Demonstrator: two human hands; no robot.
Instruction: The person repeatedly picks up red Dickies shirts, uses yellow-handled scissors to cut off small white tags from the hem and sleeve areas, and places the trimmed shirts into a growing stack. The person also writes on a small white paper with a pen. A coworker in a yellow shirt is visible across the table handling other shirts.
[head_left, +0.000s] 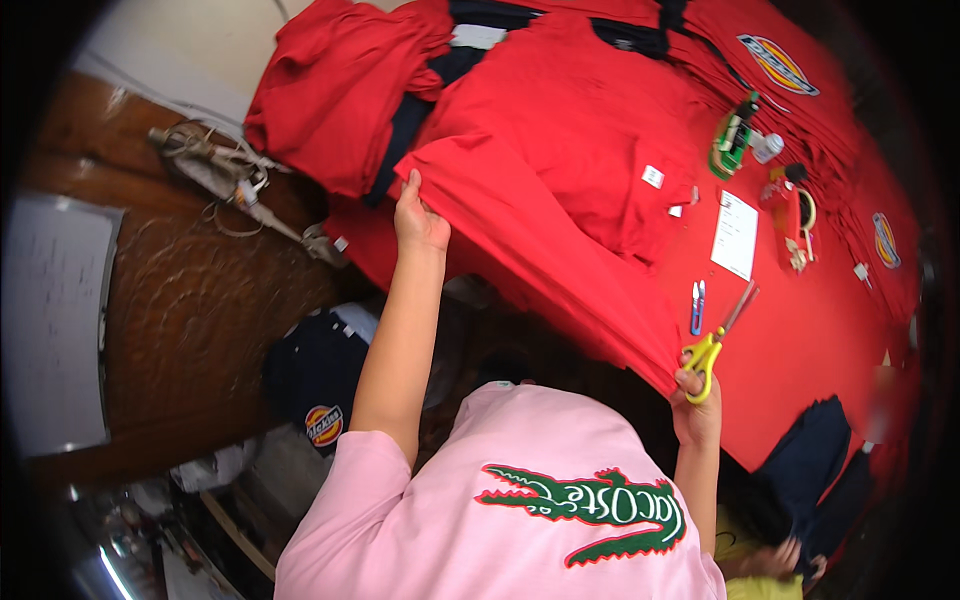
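While looking down from the head cam: left hand (pixel 418 218) pinching the red fabric (pixel 560 250) edge up top, right hand (pixel 697 400) clamped on yellow scissors (pixel 712 345) at its lower corner. Small blue snips (pixel 697 306) and white paper slip (pixel 737 234) lying nearby on the red table (pixel 800 350).

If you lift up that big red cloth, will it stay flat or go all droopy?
Probably droopy. The red cloth already sags and folds between the left hand and the right hand, which also holds yellow scissors. It looks thin, so likely light, and should slide easily.
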